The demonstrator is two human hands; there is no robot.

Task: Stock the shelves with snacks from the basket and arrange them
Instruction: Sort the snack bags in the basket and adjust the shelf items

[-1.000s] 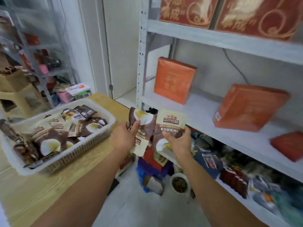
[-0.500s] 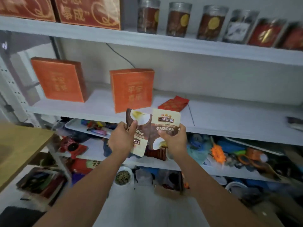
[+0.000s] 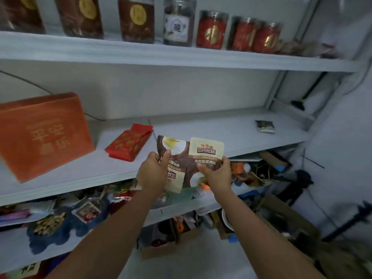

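White metal shelving [image 3: 181,57] stood against a pale wall [image 3: 161,91], and a black cable [image 3: 26,81] trailed down it. The grey floor [image 3: 201,260] lay below. The right corner sat dim under flat, cool light.

Brown-and-cream snack packets [image 3: 189,156], orange box [image 3: 43,133], white shelf [image 3: 221,129].

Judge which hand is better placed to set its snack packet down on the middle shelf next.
Right, probably. The right hand holds its tan-topped packet upright, facing out, before the bare stretch of the middle shelf. The left hand holds its brown-topped packet upside down, nearer the red packets.
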